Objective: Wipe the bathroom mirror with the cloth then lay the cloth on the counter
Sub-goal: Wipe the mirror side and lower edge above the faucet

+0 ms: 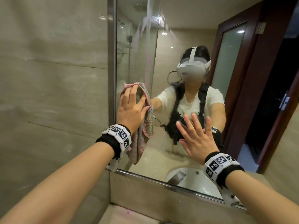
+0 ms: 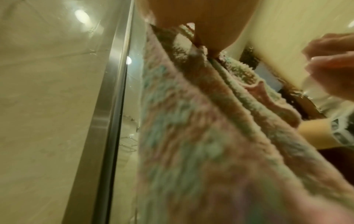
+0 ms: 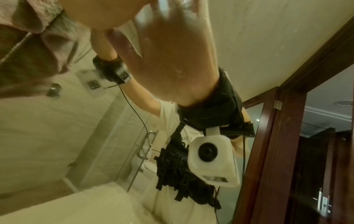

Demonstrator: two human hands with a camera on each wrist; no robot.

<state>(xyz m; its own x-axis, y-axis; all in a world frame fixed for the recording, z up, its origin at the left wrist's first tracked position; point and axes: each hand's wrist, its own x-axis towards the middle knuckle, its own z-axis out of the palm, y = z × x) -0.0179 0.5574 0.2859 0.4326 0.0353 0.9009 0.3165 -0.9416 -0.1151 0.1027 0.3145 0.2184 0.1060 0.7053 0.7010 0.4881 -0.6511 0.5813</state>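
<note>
The mirror (image 1: 178, 38) has a metal frame (image 1: 111, 62) and fills the wall ahead. My left hand (image 1: 131, 109) presses a pink and green cloth (image 1: 145, 126) flat against the glass, close to the left frame edge. The cloth's lower part hangs loose below the wrist. In the left wrist view the cloth (image 2: 191, 136) lies between the palm and the glass, beside the frame (image 2: 107, 121). My right hand (image 1: 195, 138) rests flat on the mirror lower right, fingers spread, holding nothing. The beige counter (image 1: 116, 214) runs below the mirror.
Wet streaks (image 1: 150, 13) and small pink specks (image 1: 149, 60) mark the upper glass. A tiled wall (image 1: 48, 94) stands left of the frame. The reflection shows a sink basin (image 1: 194, 178), a dark wooden door (image 1: 242, 78) and a glass shower screen (image 3: 118, 136).
</note>
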